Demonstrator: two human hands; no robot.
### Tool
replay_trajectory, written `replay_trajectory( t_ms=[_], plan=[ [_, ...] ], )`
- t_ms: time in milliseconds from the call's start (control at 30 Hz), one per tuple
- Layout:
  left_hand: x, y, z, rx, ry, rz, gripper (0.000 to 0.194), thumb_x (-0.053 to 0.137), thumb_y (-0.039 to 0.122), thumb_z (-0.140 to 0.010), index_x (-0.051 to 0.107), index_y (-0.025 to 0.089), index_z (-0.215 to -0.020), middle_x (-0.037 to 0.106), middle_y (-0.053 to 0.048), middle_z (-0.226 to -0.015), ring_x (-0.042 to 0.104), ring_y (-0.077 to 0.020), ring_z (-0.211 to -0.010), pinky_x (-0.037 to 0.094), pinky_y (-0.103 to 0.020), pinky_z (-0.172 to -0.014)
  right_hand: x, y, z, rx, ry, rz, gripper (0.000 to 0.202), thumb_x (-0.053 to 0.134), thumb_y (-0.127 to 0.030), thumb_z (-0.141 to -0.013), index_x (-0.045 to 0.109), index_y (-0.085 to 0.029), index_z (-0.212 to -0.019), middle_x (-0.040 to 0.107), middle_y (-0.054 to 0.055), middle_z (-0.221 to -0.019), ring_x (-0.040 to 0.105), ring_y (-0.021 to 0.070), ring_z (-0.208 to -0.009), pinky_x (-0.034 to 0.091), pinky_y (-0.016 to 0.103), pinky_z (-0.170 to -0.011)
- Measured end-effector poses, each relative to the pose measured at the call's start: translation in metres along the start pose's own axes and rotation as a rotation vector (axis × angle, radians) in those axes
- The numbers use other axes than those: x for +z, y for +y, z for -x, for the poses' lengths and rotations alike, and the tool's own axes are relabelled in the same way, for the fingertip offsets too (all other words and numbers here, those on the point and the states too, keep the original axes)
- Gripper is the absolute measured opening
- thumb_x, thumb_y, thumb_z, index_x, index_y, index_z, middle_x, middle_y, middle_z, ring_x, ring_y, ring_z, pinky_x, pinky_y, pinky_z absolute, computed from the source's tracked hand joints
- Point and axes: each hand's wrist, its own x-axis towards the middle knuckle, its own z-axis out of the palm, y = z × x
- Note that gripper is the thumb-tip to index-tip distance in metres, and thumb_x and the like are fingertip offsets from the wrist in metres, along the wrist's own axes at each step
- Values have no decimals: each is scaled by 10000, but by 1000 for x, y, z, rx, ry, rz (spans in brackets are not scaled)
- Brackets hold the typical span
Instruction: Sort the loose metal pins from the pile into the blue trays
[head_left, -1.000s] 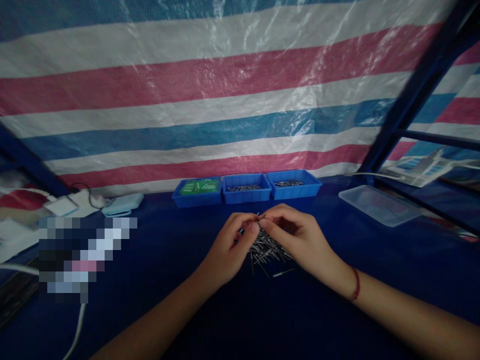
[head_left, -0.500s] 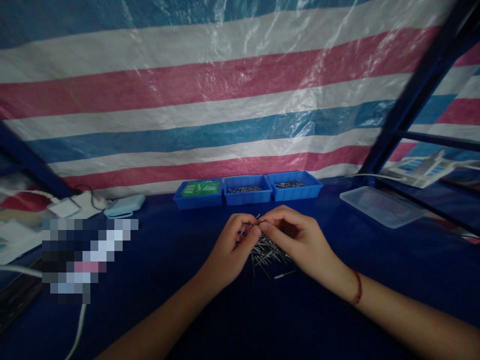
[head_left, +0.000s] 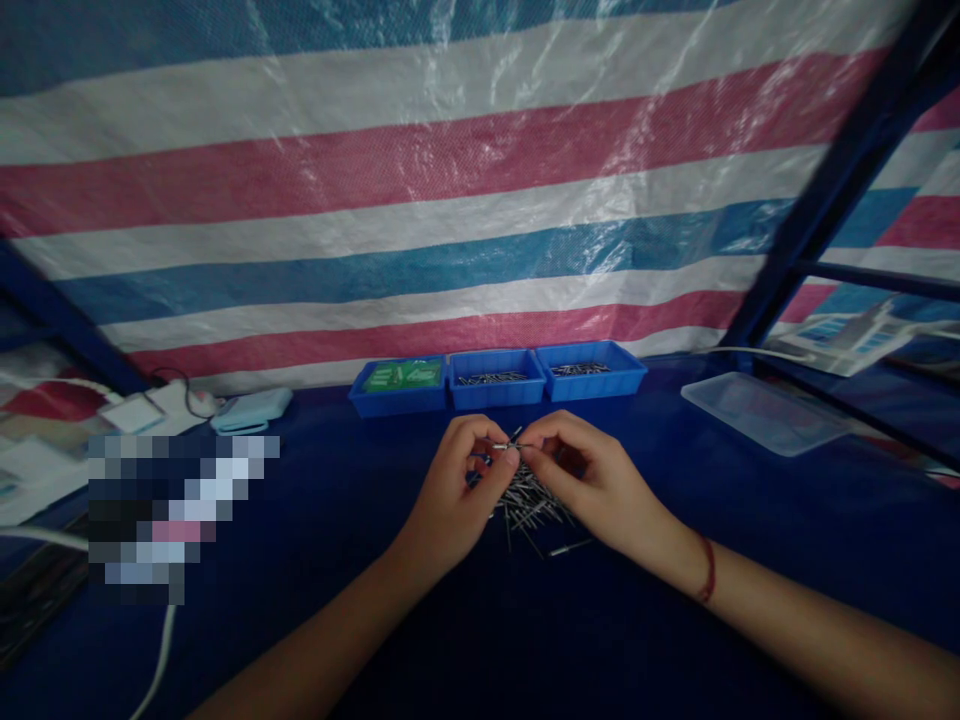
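Observation:
Between the fingertips of both hands lies a thin silver blind rivet [head_left: 501, 446], roughly level. My left hand [head_left: 465, 480] pinches its left end with thumb and forefinger. At the other end, my right hand [head_left: 589, 460], closed in a pinch, grips the thin pin. Right below the fingers a heap of similar blind rivets [head_left: 529, 500] is spread on the dark blue table [head_left: 480, 640], partly hidden by both hands. One loose rivet [head_left: 562, 549] sits at the near edge of the heap.
Behind the hands stand three blue trays: the left one [head_left: 397, 402] with green contents, the middle [head_left: 499, 396] and right [head_left: 600, 384] with small metal parts. A clear plastic lid [head_left: 765, 412] lies right. At left are a light blue case [head_left: 251, 411] and a white cable [head_left: 161, 660].
The fingertips have parted slightly, so the rivet between them now shows. My left hand has shifted a little up and left; the heap stays in place.

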Motion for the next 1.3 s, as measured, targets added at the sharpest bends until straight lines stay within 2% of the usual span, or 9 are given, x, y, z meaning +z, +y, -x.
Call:
replay_trajectory(
  t_ms=[333,400,500,600,667,833,933,1100,1300],
  plan=[
    [-3,4,-3,-34,4,-33,118,505,302,-855,468,190,-846,489,-30,-916,508,-151,-812,429,-297,-703,2,4,-4,35,-178,-92,178,499,-307,-871,631,-190,-894,623,40,-838,572,143,-747,460,289,-644],
    [-4,4,-2,-119,-6,-54,168,488,343,-867,458,193,-935,507,-29,-884,519,-153,-777,435,-307,-688,-4,7,-9,19,-87,-33,183,503,-318,-865,633,-190,-870,631,32,-805,576,140,-711,459,284,-626],
    [-3,3,0,-170,-16,-90,264,466,360,-881,416,195,-1080,519,-55,-960,540,-159,-792,458,-319,-696,-25,19,-25,-64,214,197,178,527,-322,-846,641,-186,-845,646,38,-821,583,146,-710,454,282,-632],
    [-4,1,1,-89,-57,-173,292,469,328,-887,405,198,-1140,499,-85,-1087,551,-170,-874,475,-325,-736,-53,44,-44,-61,495,460,212,520,-334,-839,651,-169,-819,643,53,-783,580,159,-672,450,282,-606],
    [-6,2,1,0,-160,-294,286,473,303,-890,422,198,-1151,518,-87,-1097,550,-188,-927,472,-344,-781,-70,64,-55,-17,556,652,255,472,-331,-856,651,-149,-858,644,78,-794,582,175,-674,455,305,-635],
    [-17,8,0,218,-488,-697,321,487,289,-890,454,215,-1201,543,-74,-1176,504,-252,-1058,409,-432,-903,-88,97,-58,34,424,819,324,505,-373,-810,641,-115,-951,595,89,-716,554,227,-670,438,354,-645],
    [-27,10,-4,195,-491,-769,333,490,313,-887,454,191,-1195,560,-75,-1156,512,-245,-1036,418,-406,-883,-83,96,-50,42,378,799,327,474,-359,-828,616,-116,-995,595,82,-730,555,211,-658,437,335,-641],
    [-46,7,-12,191,-559,-811,225,603,368,-798,571,197,-941,572,-45,-1049,530,-225,-972,415,-364,-835,-56,80,-38,7,185,716,261,485,-308,-822,599,-151,-997,615,44,-741,547,154,-578,436,273,-576],
    [-48,4,-11,172,-655,-794,232,681,376,-720,599,206,-855,578,-41,-1003,549,-225,-896,419,-339,-767,-29,54,-26,-85,-72,576,259,461,-258,-846,572,-151,-1055,616,43,-808,532,131,-574,445,286,-602]
  ],
)
